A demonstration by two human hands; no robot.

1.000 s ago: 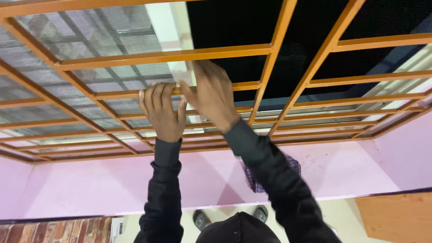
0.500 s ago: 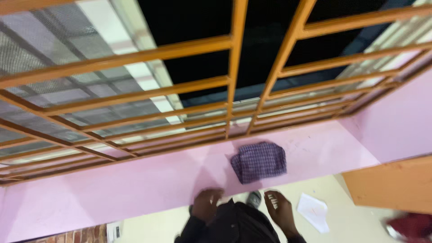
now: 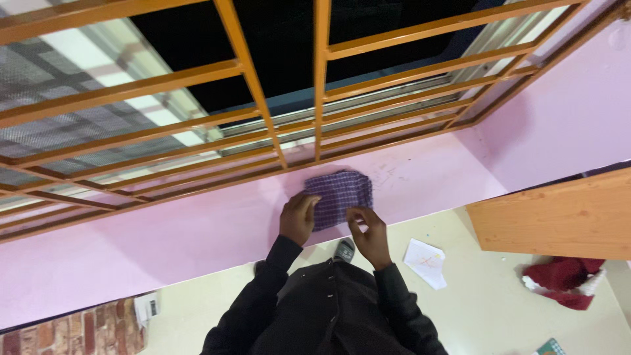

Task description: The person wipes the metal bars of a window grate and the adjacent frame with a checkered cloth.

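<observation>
Both hands on the checked cloth, pink sill, centre of frame.

I see the left hand (image 3: 299, 219) lying on the left edge of the folded purple checked cloth (image 3: 339, 196), its grip curled over the fabric; the right hand (image 3: 370, 231) pinches the lower right corner between thumb and fingers. Cloth lies flat on the pink sill (image 3: 164, 243), just below the orange window grille (image 3: 250, 85). White paper (image 3: 426, 261) and a red garment (image 3: 564, 279) lie on the floor, lower right.

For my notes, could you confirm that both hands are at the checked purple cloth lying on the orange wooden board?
Not quite: in the head view the left hand and right hand are at the checked purple cloth, but it lies on the pink sill, not the orange wooden board.
</observation>
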